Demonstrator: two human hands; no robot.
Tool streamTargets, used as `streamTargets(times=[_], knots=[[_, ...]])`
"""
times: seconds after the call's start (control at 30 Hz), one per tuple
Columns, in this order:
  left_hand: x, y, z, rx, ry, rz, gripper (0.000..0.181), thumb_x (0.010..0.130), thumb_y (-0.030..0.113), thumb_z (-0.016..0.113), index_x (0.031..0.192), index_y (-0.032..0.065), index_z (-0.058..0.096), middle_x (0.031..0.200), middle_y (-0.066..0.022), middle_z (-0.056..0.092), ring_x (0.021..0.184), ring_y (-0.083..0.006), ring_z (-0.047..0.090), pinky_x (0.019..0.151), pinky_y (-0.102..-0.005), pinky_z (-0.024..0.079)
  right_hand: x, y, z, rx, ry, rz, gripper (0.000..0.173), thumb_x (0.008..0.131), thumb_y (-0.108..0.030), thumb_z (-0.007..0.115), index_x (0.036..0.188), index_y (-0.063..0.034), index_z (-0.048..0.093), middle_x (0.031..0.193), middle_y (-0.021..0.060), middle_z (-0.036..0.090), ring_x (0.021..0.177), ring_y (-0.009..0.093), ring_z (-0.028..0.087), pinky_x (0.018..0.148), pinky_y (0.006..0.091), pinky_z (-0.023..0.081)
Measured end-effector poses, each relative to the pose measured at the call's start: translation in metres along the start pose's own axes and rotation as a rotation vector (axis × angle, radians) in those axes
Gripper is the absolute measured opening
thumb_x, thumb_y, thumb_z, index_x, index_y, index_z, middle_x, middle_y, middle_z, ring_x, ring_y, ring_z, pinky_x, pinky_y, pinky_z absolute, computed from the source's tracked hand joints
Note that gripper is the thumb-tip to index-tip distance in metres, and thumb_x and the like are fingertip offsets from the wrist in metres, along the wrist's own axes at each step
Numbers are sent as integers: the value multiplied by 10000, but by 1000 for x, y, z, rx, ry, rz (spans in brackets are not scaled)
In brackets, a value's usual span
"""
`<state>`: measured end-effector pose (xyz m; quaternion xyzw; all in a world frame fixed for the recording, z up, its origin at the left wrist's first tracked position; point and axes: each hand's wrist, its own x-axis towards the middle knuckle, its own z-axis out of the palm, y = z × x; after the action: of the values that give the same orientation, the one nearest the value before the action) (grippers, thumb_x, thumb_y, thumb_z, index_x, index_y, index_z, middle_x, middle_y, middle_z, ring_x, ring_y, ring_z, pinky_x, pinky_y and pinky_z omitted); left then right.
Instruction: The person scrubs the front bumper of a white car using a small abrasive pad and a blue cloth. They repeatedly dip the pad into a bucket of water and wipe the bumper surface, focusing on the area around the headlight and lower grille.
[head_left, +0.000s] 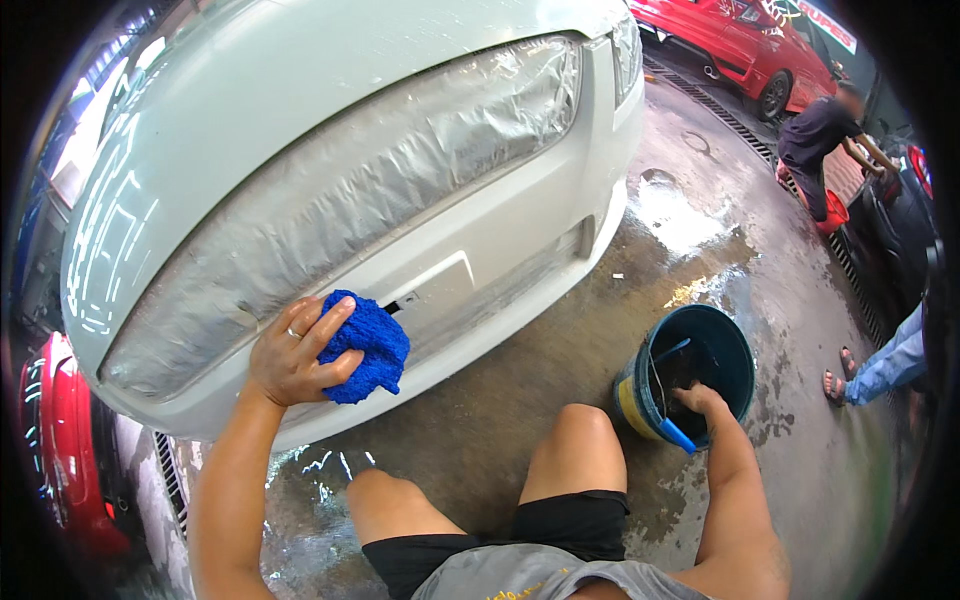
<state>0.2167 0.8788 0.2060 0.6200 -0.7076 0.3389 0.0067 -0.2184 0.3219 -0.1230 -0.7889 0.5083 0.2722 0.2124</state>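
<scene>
A bunched blue microfiber cloth is in my left hand, against the pale car bumper. Above it, wrinkled plastic film covers the grille area, and the glossy hood curves over that. My right hand reaches down inside a dark teal bucket on the floor to my right. Its fingertips are in the dark contents, so whether they hold anything is hidden. The bucket's wire handle with a blue grip hangs at its near side.
Wet concrete floor lies around the bucket. A drain grate runs past a red car. At right, a person crouches by a dark car and a red bucket; another person's jeans show. Another red car is at left.
</scene>
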Motion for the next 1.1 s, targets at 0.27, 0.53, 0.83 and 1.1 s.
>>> streamTargets(times=[0.27, 0.53, 0.83, 1.1], knots=[[9, 0, -2, -23, 36, 15, 289, 780, 294, 795, 1010, 270, 621, 1429, -153, 623, 1105, -336, 663, 966, -464, 565, -24, 2, 0, -398, -68, 48, 811, 963, -749, 532, 1353, -58, 702, 1412, 216, 662, 1342, 380, 616, 1129, 456, 460], [3, 0, -2, -31, 58, 10, 255, 797, 262, 772, 1005, 269, 626, 1428, -155, 620, 1051, -318, 683, 953, -445, 561, -61, 9, -64, 508, -72, 38, 654, 1035, -648, 547, 1224, -47, 724, 1051, 179, 771, 882, 289, 765, 814, 476, 590], [5, -3, 0, -45, 34, 40, 358, 748, 289, 802, 1042, 236, 605, 1429, -187, 619, 1131, -360, 673, 970, -485, 570, -53, 44, -49, 611, 315, -178, 346, 941, -243, 754, 1201, -15, 739, 962, 38, 744, 855, 158, 663, 801, 361, 531], [-3, -1, 1, -60, 69, 10, 331, 760, 234, 784, 1039, 263, 608, 1416, -135, 629, 1083, -327, 668, 990, -456, 544, -95, -6, -67, 636, 514, -302, 254, 857, -82, 820, 1085, -80, 707, 864, 32, 679, 769, 139, 625, 700, 315, 506]])
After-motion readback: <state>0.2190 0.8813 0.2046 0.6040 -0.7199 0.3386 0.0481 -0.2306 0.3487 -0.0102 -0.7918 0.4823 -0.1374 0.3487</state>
